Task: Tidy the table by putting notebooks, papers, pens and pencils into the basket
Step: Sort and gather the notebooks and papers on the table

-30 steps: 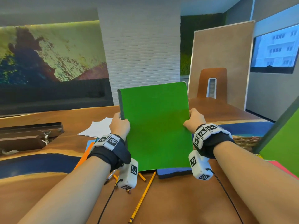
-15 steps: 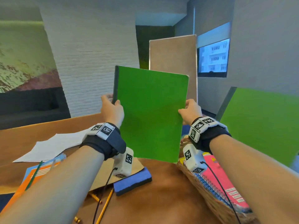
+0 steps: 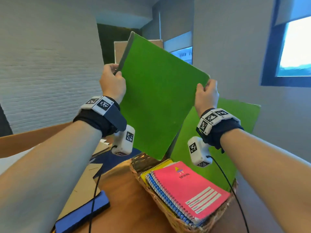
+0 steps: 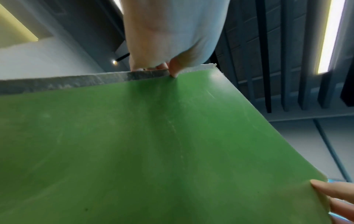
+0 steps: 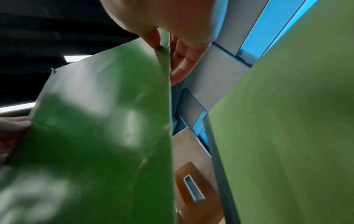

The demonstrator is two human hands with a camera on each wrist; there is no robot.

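Item: green notebook [image 3: 159, 101], large, thin, hardcover. Location: being held tilted in the air above the wicker basket [image 3: 170, 214], lowest corner nearest the rim. Left hand [image 3: 112, 83] is clamping the grey spine edge; right hand [image 3: 206, 95] is pinching the opposite edge near its top corner. Handling, judged: light, stiff enough to hold flat, glossy cover likely slippery; edge grips suit it. Basket is already holding a pink spiral notebook [image 3: 190, 189] and a second green notebook [image 3: 218, 148] leaning upright.
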